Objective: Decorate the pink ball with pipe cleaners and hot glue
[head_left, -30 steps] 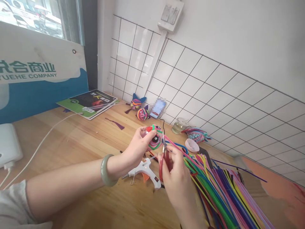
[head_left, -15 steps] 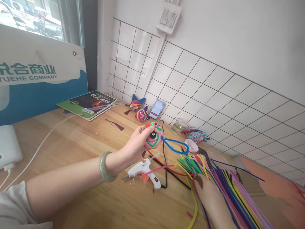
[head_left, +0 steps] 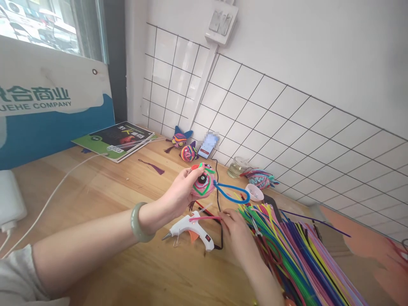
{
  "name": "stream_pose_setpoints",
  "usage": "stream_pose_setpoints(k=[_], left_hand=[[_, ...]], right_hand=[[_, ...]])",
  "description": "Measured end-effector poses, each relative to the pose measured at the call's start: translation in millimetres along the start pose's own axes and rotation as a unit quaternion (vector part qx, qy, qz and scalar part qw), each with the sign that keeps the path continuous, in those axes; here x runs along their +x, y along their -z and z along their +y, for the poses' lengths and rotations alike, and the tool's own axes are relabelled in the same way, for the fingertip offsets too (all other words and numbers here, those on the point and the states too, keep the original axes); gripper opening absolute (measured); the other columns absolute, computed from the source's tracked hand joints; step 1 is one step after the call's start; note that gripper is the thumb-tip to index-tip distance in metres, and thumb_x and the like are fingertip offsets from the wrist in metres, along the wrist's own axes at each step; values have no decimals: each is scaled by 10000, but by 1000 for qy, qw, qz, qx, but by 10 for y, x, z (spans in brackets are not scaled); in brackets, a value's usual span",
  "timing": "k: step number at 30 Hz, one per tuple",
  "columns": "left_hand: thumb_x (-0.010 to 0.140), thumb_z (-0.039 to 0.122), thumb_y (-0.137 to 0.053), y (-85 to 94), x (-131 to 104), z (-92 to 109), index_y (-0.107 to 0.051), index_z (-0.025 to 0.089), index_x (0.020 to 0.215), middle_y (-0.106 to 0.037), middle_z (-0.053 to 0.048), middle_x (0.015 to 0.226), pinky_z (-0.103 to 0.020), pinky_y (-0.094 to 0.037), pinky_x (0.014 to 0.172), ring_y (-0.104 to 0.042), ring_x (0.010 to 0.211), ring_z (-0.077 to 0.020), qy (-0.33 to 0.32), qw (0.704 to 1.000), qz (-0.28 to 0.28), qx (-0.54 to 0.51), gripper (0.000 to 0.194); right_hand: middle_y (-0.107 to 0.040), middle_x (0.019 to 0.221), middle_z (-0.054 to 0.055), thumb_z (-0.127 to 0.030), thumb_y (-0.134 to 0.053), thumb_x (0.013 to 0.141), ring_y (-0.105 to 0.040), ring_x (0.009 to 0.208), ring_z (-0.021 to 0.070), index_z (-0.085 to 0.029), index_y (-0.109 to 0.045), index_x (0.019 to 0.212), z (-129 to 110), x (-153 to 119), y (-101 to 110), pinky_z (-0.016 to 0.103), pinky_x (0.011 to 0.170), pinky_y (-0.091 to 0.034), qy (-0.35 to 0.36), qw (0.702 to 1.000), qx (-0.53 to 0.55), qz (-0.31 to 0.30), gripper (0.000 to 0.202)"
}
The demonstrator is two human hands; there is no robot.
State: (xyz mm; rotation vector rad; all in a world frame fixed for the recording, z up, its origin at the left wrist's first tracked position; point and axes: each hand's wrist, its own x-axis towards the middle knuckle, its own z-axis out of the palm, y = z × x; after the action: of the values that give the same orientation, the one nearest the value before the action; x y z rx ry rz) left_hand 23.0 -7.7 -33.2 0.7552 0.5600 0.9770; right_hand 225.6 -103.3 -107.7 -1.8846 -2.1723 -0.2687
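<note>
My left hand (head_left: 183,182) is closed around a pink pipe-cleaner figure (head_left: 206,189) with a black eye ringed in green. A blue pipe-cleaner loop (head_left: 234,201) sticks out from its right side. My right hand (head_left: 237,231) pinches the end of a pink pipe cleaner (head_left: 205,218), which crosses above a white glue gun (head_left: 191,225) on the table. Scissors with dark red handles (head_left: 273,250) lie on a bundle of colourful pipe cleaners (head_left: 306,255), right of that hand.
Behind stand two small yarn-like figures (head_left: 188,152), a phone (head_left: 208,145), a glass jar (head_left: 237,167), a striped figure (head_left: 259,178) and a pink cup (head_left: 255,192). Books (head_left: 116,140) and a tassel (head_left: 153,166) lie left. A gridded wall (head_left: 255,110) borders the table.
My right hand has let go of the scissors and moved left and up to the pink pipe cleaner. The left hand still holds the figure in nearly the same place.
</note>
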Motion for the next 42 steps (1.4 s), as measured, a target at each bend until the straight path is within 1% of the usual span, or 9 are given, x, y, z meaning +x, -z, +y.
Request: stream_pose_setpoints(k=[6, 12, 14, 18, 23, 29, 36, 39, 42], left_hand=[[776, 458, -649, 15, -4, 20, -570, 180, 970, -645, -81, 1000, -377, -549, 765, -627, 869, -194, 6, 1000, 1, -22, 348], [757, 449, -676, 36, 22, -9, -570, 189, 936, -660, -75, 982, -364, -547, 767, -640, 877, -198, 3, 1000, -7, -25, 333], [759, 437, -681, 26, 12, -14, -571, 188, 934, -663, -79, 992, -361, -548, 765, -643, 886, -202, 12, 999, -9, -28, 323], [782, 423, -664, 2, -13, 0, -594, 174, 951, -669, -93, 1016, -347, -551, 760, -655, 893, -205, 34, 997, -40, -48, 309], [808, 443, -630, 8, 4, 10, -631, 164, 975, -682, -97, 1027, -325, -549, 773, -660, 886, -191, 47, 993, -87, -69, 325], [825, 464, -599, -12, 1, 29, -652, 161, 969, -690, -91, 1001, -313, -547, 775, -662, 870, -185, 94, 988, -98, -74, 340], [822, 447, -607, 14, 17, 1, -646, 174, 989, -690, -98, 1024, -344, -544, 809, -666, 888, -200, 100, 985, -108, -86, 322], [816, 460, -608, 37, 46, -13, -655, 171, 984, -691, -105, 1025, -322, -550, 774, -663, 892, -205, 82, 989, -106, -65, 338], [810, 467, -615, 50, 68, -10, -661, 165, 978, -693, -105, 1007, -311, -552, 758, -662, 866, -194, 71, 992, -93, -53, 349]], right_hand=[[-667, 880, 65, -173, -418, 929, -626, 846, 191, -185, -693, 855, -66, 160, -50, 316, 749, -505, 19, 999, 32, -15, 285], [-672, 961, 89, -135, -396, 919, -634, 887, 206, -187, -653, 1053, -40, 110, -19, 318, 753, -496, 2, 999, 27, -34, 295], [-671, 899, 82, -133, -388, 919, -635, 831, 202, -192, -671, 986, -84, 124, -59, 308, 719, -491, -3, 999, 21, -43, 296], [-649, 784, 80, -142, -376, 923, -621, 735, 202, -168, -674, 807, -129, 133, -84, 305, 661, -483, -9, 998, 16, -53, 321], [-652, 860, 64, -163, -424, 919, -628, 818, 190, -181, -688, 916, -151, 57, -25, 292, 721, -498, 24, 997, 38, -59, 264], [-646, 829, 49, -208, -421, 931, -630, 759, 166, -201, -704, 829, -38, 14, -16, 261, 664, -488, 15, 999, 40, -11, 301], [-586, 805, 95, -329, -396, 929, -586, 695, 225, -170, -669, 969, 300, -91, 124, 344, 602, -468, -113, 988, 0, 103, 319], [-615, 941, 128, -338, -411, 932, -614, 831, 246, -166, -642, 999, 96, -88, 98, 381, 716, -493, -110, 988, 68, 84, 296], [-662, 814, 51, -342, -415, 949, -641, 735, 174, -200, -656, 880, -276, -31, 25, 272, 672, -501, -73, 987, 143, 8, 288]])
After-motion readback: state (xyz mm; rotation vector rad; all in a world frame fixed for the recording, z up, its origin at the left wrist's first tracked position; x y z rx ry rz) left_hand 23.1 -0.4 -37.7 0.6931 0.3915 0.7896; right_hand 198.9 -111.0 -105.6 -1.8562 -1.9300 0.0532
